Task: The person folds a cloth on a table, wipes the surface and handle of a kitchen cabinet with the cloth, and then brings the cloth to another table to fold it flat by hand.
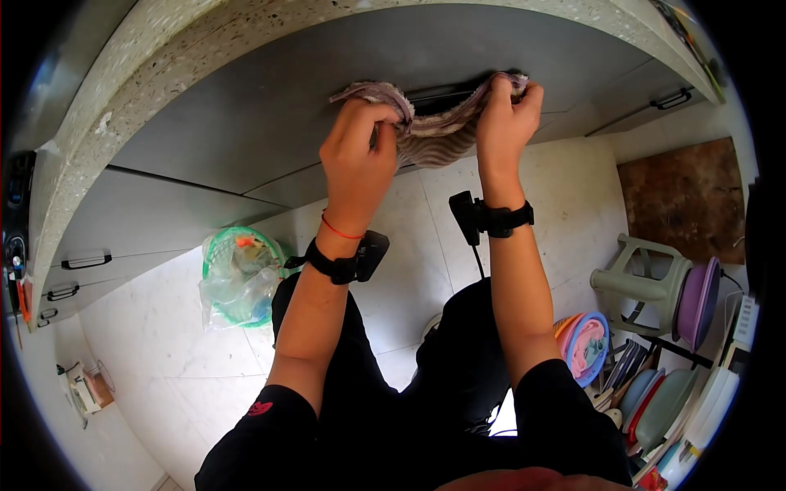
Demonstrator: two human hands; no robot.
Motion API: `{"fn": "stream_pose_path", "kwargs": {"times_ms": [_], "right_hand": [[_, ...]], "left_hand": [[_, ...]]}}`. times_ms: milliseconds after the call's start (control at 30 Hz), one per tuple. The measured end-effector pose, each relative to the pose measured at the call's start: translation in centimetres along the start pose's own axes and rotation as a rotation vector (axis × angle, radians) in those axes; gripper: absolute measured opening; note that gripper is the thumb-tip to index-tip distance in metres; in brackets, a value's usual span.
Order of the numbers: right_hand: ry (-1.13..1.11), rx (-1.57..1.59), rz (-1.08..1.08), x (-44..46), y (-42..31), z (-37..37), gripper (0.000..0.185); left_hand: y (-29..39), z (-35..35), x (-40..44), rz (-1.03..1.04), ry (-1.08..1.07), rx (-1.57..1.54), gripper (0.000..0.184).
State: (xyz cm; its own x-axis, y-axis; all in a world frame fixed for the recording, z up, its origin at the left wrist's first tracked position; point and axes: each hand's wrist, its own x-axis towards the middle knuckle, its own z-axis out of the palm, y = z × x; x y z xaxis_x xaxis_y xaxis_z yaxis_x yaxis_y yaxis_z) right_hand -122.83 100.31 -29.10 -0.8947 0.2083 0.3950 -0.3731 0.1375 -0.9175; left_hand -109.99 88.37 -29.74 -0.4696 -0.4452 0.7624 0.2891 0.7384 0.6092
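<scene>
A striped brownish-purple and white cloth [438, 146] is stretched between my two hands and sags in the middle. My left hand [360, 147] pinches its left part, with one end sticking out past the fingers. The right end is gripped by my right hand [506, 114], thumb and fingers closed on it. Just behind the cloth, a black handle or slot [442, 100] shows on the grey cabinet front [278, 90]; the cloth partly hides it. Whether the cloth touches the handle I cannot tell. Black straps with small devices sit on both wrists.
A speckled countertop [164, 57] overhangs the cabinet. On the floor at left stands a green basket [214, 270] lined with a plastic bag. To the right are a stool [647, 278], a purple basin [700, 303], a bucket with pink cloth [604, 360] and a brown board [684, 196].
</scene>
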Motion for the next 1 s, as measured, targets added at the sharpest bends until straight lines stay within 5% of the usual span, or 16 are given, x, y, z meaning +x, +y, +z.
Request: {"fn": "stream_pose_path", "kwargs": {"times_ms": [300,1000], "right_hand": [[-0.102,0.22,0.257,0.3,0.8,-0.1,0.049],[-0.065,0.04,0.121,-0.5,0.0,0.2,0.028]], "left_hand": [[0.0,0.1,-0.1,0.006,0.007,0.018,0.017],[-0.1,0.3,-0.2,0.004,0.007,0.031,0.017]]}}
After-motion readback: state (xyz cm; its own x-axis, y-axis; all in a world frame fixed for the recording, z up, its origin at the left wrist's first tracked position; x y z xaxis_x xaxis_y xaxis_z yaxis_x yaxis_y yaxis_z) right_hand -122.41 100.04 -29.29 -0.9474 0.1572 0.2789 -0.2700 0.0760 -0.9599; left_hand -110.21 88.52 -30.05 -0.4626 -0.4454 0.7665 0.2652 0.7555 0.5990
